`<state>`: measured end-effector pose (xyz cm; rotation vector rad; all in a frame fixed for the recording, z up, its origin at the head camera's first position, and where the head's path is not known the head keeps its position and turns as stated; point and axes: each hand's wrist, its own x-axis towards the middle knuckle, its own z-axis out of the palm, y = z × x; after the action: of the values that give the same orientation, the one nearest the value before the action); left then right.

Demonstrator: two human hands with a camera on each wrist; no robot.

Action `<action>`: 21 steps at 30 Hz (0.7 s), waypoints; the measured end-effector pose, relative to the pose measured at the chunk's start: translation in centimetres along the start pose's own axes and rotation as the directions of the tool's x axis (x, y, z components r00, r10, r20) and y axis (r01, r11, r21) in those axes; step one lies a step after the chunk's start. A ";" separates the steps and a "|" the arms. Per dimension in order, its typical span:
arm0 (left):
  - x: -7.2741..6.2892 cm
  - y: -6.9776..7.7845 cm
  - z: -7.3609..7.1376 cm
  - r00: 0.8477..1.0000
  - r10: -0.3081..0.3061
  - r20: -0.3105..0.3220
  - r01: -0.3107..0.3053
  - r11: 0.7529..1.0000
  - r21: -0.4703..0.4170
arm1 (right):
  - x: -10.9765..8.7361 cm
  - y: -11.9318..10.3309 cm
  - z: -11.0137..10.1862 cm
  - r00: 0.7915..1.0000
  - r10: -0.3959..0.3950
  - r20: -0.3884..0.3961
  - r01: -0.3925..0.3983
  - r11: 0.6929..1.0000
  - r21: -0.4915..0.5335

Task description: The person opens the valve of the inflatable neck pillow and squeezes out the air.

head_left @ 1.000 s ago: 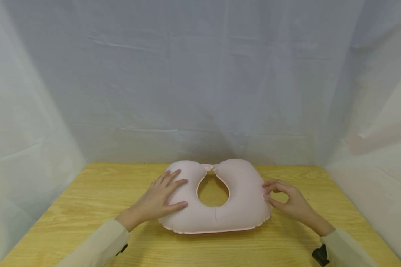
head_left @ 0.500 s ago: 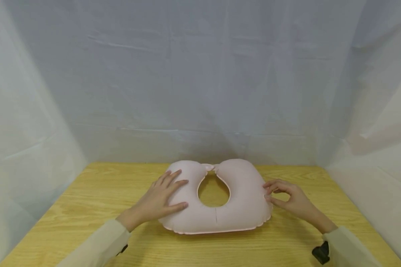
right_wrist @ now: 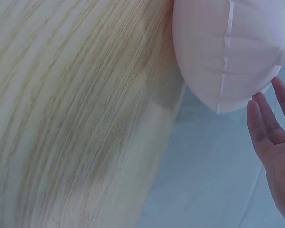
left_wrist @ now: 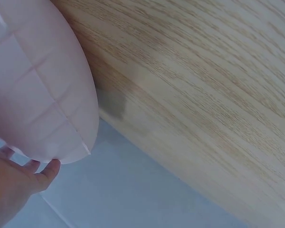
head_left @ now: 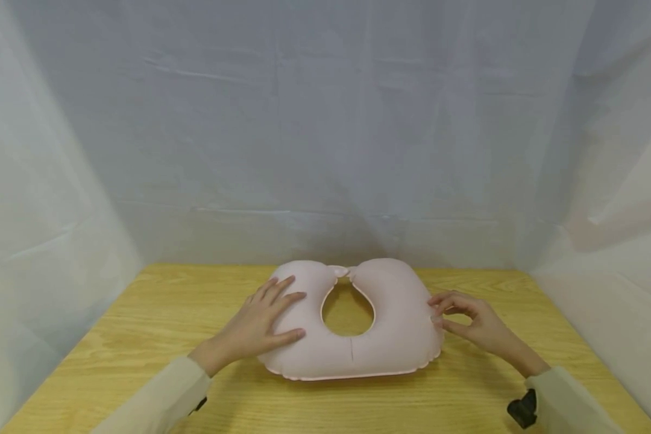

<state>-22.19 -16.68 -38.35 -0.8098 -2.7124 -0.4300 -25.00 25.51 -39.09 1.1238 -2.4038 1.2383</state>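
Observation:
A pale pink inflatable neck pillow lies on the wooden table, its two ends joined at the back around a central hole. My left hand rests on its left lobe with fingers spread. The left wrist view shows those fingertips against the pillow's side. At the right edge, my right hand has thumb and index finger brought together on a small pale valve. The other right fingers are loosely bent near the pillow's side. Part of the valve is hidden by the fingers.
The wooden table extends around the pillow on all sides. Pale sheets hang close behind its far edge and along both sides. A dark band shows at the right sleeve.
My right hand and the pillow's right edge have shifted very slightly to the right. My left hand stays in place on the left lobe.

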 end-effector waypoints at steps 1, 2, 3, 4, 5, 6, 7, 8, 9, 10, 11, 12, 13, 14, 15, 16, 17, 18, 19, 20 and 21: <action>0.0 0.0 0.0 1.000 0.001 0.001 -0.001 1.000 -0.001 | 0.0 0.1 0.0 1.000 0.004 0.003 -0.004 1.000 0.006; 0.0 0.0 0.0 1.000 0.001 0.002 -0.001 1.000 -0.004 | -0.1 0.1 -0.1 1.000 0.008 0.006 -0.008 1.000 0.010; 0.0 0.0 0.0 1.000 0.001 0.001 -0.001 1.000 -0.006 | -0.1 0.1 -0.1 1.000 0.012 0.010 -0.012 1.000 0.019; 0.0 0.0 0.0 1.000 0.004 -0.002 -0.004 1.000 -0.005 | -0.1 0.1 -0.2 1.000 0.015 0.013 -0.016 1.000 0.026; 0.0 0.0 0.0 1.000 0.008 -0.006 -0.008 1.000 -0.004 | -0.2 0.2 -0.2 1.000 0.016 0.016 -0.017 0.999 0.033; 0.0 0.0 0.0 1.000 0.009 -0.006 -0.009 1.000 -0.005 | -0.2 0.2 -0.3 1.000 0.018 0.019 -0.019 0.999 0.040; 0.0 0.0 0.0 1.000 0.009 -0.005 -0.009 1.000 -0.005 | -0.2 0.2 -0.3 1.000 0.021 0.022 -0.022 0.998 0.051; 0.0 0.0 0.0 1.000 0.009 -0.006 -0.009 1.000 -0.006 | -0.2 0.3 -0.3 0.999 0.023 0.025 -0.025 0.998 0.060; 0.0 0.0 0.1 1.000 0.009 -0.007 -0.009 1.000 -0.005 | -0.2 0.3 -0.3 0.999 0.025 0.028 -0.027 0.997 0.071; 0.0 0.0 0.1 1.000 0.011 -0.011 -0.011 1.000 -0.005 | -0.2 0.3 -0.3 0.999 0.028 0.029 -0.030 0.997 0.077; 0.0 -0.1 0.1 1.000 0.012 -0.013 -0.012 1.000 -0.006 | -0.3 0.4 -0.3 0.999 0.030 0.030 -0.032 0.996 0.085; 0.0 -0.1 0.1 1.000 0.010 -0.013 -0.010 1.000 -0.009 | -0.3 0.4 -0.3 0.999 0.032 0.031 -0.035 0.995 0.091; 0.0 -0.1 0.1 1.000 0.014 -0.019 -0.014 1.000 -0.007 | -0.3 0.4 -0.3 0.999 0.036 0.033 -0.039 0.994 0.101; 0.0 -0.1 0.1 1.000 0.015 -0.022 -0.015 1.000 -0.007 | -0.3 0.4 -0.3 0.999 0.040 0.035 -0.043 0.993 0.106; 0.0 -0.2 0.1 1.000 0.016 -0.025 -0.016 1.000 -0.006 | -0.3 0.4 -0.3 0.998 0.042 0.036 -0.046 0.993 0.112; 0.0 -0.2 0.1 0.999 0.016 -0.027 -0.016 1.000 -0.007 | -0.2 0.4 -0.3 0.998 0.045 0.037 -0.049 0.992 0.117; 0.0 -0.2 0.0 1.000 0.014 -0.026 -0.014 1.000 -0.008 | -0.2 0.5 -0.3 0.998 0.047 0.038 -0.051 0.991 0.122; 0.0 -0.2 0.0 1.000 0.011 -0.024 -0.011 1.000 -0.006 | -0.2 0.5 -0.3 0.998 0.050 0.038 -0.054 0.991 0.126; -0.1 -0.2 0.0 1.000 0.013 -0.026 -0.013 1.000 -0.005 | -0.2 0.6 -0.2 0.998 0.049 0.038 -0.053 0.990 0.130; -0.1 -0.2 0.0 1.000 0.013 -0.027 -0.013 1.000 -0.004 | -0.2 0.6 -0.2 0.998 0.048 0.037 -0.052 0.990 0.130; -0.1 -0.2 0.0 1.000 0.012 -0.026 -0.012 1.000 -0.005 | -0.2 0.6 -0.2 0.998 0.049 0.037 -0.053 0.989 0.136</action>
<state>-22.24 -16.93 -38.43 -0.8152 -2.6825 -0.4416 -25.32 26.01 -39.45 1.1347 -2.4175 1.4314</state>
